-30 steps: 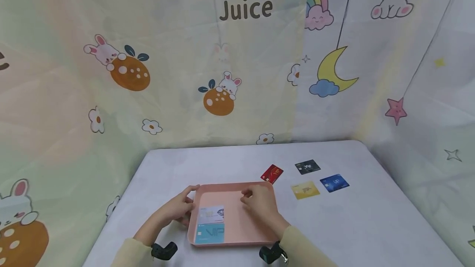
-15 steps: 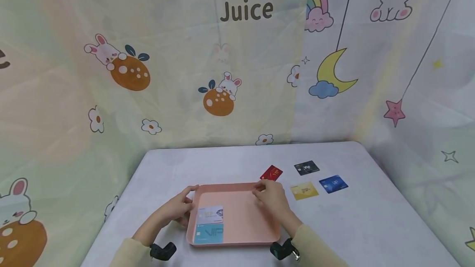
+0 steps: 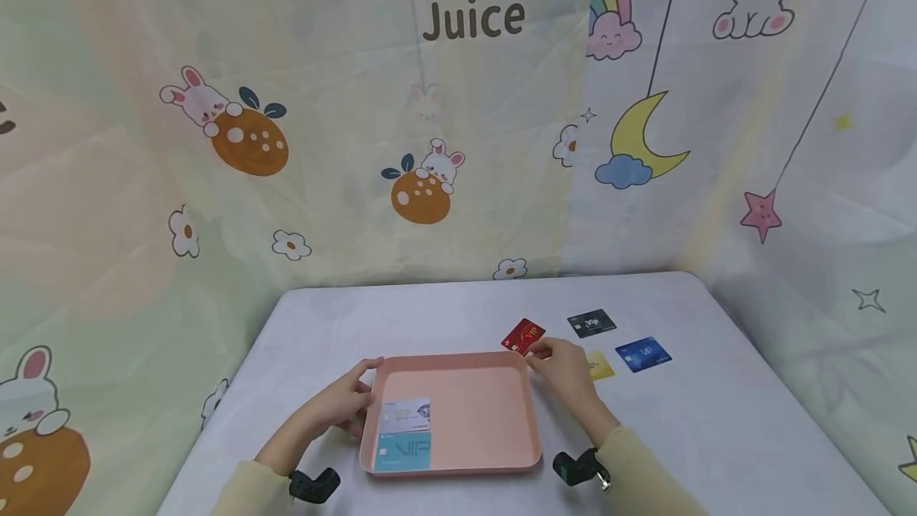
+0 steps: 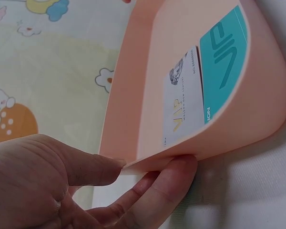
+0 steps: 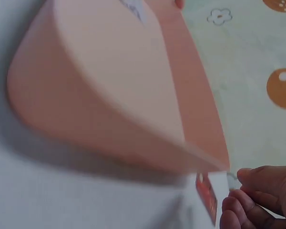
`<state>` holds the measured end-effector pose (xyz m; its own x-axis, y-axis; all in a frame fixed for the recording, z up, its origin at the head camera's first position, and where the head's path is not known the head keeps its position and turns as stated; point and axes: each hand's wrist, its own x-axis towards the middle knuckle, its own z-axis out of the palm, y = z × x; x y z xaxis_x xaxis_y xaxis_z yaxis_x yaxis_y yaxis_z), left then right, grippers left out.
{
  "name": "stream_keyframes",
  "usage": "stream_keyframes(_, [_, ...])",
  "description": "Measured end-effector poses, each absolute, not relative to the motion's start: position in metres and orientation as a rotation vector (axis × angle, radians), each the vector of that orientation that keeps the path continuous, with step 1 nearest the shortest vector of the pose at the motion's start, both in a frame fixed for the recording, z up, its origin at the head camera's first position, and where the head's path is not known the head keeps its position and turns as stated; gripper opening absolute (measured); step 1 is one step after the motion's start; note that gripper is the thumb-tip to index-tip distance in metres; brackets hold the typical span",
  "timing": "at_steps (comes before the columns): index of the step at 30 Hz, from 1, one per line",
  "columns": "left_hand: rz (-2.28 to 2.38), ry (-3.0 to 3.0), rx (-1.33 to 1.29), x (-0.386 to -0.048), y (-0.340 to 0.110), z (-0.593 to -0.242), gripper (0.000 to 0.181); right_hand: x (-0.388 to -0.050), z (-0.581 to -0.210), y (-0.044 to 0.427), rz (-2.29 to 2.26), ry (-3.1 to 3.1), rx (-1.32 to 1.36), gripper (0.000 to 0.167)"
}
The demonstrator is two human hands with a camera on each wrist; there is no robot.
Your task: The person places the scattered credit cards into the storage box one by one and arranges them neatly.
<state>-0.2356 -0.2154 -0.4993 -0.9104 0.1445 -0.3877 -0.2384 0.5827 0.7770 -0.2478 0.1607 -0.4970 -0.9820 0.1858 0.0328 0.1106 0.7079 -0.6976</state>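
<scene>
A pink tray (image 3: 487, 412) lies on the white table. Inside it, along the left side, a white VIP card (image 3: 404, 416) lies above a teal VIP card (image 3: 404, 451). My left hand (image 3: 349, 398) holds the tray's left wall, with fingertips against the rim and outer side in the left wrist view. Past the tray's back right corner is my right hand (image 3: 564, 377), its fingers loosely bent and nothing visible between them. Close by its fingertips lies a red VIP card (image 3: 522, 335). That hand covers part of a yellow card (image 3: 598, 366).
Beyond the right hand lie a black VIP card (image 3: 591, 323) and a blue VIP card (image 3: 643, 354). A printed cloth backdrop (image 3: 344, 181) rises behind the table.
My right hand has moved right, from over the tray, past its back right corner, to beside the red card. My left hand and the cards keep their places.
</scene>
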Motion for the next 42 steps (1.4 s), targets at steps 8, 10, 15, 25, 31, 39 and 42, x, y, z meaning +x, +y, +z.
stream_keyframes(8, [1.263, 2.405, -0.066, -0.236, -0.216, -0.500, 0.066, -0.254, -0.516, 0.201, 1.077, -2.840, -0.271, 0.026])
stream_keyframes(10, [1.260, 2.415, -0.066, -0.236, -0.215, -0.500, 0.066, -0.255, -0.520, 0.207, 1.074, -2.838, -0.281, 0.026])
stream_keyframes(15, [1.257, 2.424, -0.076, -0.235, -0.214, -0.499, 0.066, -0.256, -0.523, 0.216, 1.068, -2.861, -0.321, 0.029])
stream_keyframes(25, [1.262, 2.408, -0.069, -0.236, -0.215, -0.500, 0.067, -0.259, -0.519, 0.234, 1.038, -2.939, -0.367, 0.038])
stream_keyframes(31, [1.256, 2.409, -0.073, -0.235, -0.216, -0.498, 0.066, -0.259, -0.515, 0.243, 0.928, -3.012, -0.371, 0.049])
stream_keyframes(39, [1.251, 2.420, -0.056, -0.235, -0.214, -0.499, 0.066, -0.260, -0.518, 0.249, 0.776, -3.052, -0.376, 0.062])
stream_keyframes(42, [1.248, 2.421, -0.062, -0.235, -0.215, -0.498, 0.066, -0.259, -0.519, 0.249, 0.720, -3.060, -0.379, 0.068])
